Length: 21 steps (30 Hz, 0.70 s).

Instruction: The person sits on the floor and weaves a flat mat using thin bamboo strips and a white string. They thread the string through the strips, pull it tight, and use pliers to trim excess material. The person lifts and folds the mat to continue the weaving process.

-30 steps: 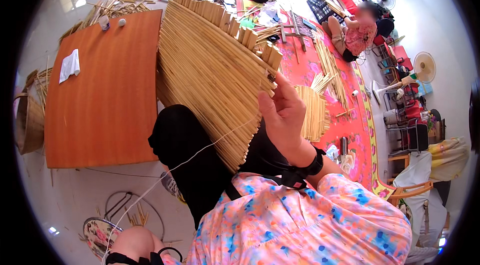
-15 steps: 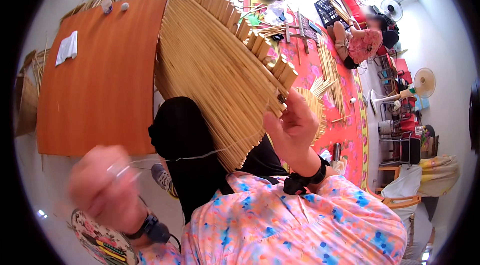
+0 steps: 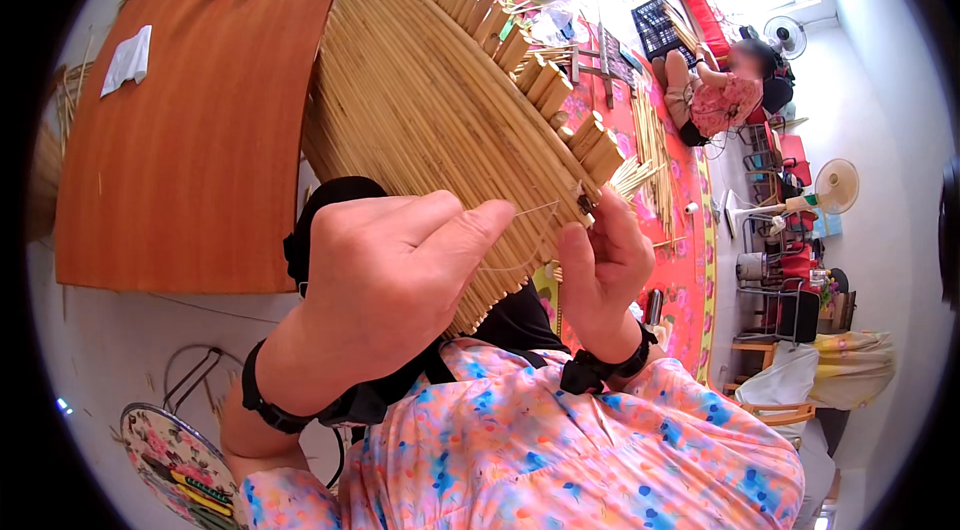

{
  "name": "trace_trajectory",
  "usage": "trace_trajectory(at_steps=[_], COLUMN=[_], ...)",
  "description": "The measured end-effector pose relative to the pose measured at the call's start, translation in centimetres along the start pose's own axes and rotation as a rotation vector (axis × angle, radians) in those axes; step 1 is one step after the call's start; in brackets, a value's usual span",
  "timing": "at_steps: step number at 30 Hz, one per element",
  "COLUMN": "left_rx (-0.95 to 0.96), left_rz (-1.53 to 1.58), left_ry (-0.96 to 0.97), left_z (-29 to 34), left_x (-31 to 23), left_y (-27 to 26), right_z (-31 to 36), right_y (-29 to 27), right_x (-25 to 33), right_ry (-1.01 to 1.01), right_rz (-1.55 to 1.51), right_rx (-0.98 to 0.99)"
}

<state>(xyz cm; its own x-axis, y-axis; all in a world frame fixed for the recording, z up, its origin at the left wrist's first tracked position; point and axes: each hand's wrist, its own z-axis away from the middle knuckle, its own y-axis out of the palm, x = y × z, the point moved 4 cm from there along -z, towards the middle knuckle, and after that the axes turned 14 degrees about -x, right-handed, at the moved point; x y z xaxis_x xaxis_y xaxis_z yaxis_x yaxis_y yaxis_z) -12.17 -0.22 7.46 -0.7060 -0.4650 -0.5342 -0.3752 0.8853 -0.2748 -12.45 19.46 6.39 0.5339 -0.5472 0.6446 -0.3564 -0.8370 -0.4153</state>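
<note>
Across my lap lies a panel of thin bamboo or reed sticks (image 3: 430, 120) laid side by side, with thicker short pieces along its upper right edge. My left hand (image 3: 400, 255) is closed over the panel, thumb and forefinger pinching a thin needle (image 3: 540, 209) whose tip points at the right edge. A pale thread (image 3: 510, 270) loops loosely below the needle. My right hand (image 3: 605, 270) is closed on the panel's right corner, thumb and fingers gripping the stick ends beside a small dark piece (image 3: 586, 205).
An orange-brown table (image 3: 190, 140) stands at left, bearing a white cloth (image 3: 127, 60). A floral round stool (image 3: 175, 460) with tools is at lower left. Loose sticks (image 3: 650, 160) lie on a red floral mat (image 3: 680, 270). Another person (image 3: 725, 100) sits at far right; a fan (image 3: 835, 187) stands nearer.
My left hand has swung from the lower left up to the panel, bringing the needle near its right edge. The thread has slackened into a loop. My right hand stays at the corner.
</note>
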Motion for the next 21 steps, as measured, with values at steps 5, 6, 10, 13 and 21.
trace_trajectory(at_steps=[5, 6, 10, 13, 21], left_rx=[-0.003, 0.003, 0.017, 0.018, 0.028], left_rz=[0.0, 0.001, -0.013, -0.01, -0.024], left_ry=[0.009, 0.011, 0.023, 0.025, 0.034], left_z=[-0.12, -0.19, -0.24, -0.24, -0.33], left_x=[0.15, 0.12, 0.12, 0.16, 0.18], left_y=[-0.3, -0.38, -0.37, -0.31, -0.11], right_z=[-0.15, -0.15, -0.02, -0.1, -0.3], right_y=[0.49, 0.52, 0.55, 0.6, 0.7], right_x=[0.0, 0.01, 0.0, 0.23, 0.69], right_ry=[-0.104, -0.111, -0.095, -0.088, -0.063], right_rz=[-0.004, 0.004, 0.015, 0.019, 0.012], right_rx=[-0.102, -0.096, -0.085, -0.083, -0.093])
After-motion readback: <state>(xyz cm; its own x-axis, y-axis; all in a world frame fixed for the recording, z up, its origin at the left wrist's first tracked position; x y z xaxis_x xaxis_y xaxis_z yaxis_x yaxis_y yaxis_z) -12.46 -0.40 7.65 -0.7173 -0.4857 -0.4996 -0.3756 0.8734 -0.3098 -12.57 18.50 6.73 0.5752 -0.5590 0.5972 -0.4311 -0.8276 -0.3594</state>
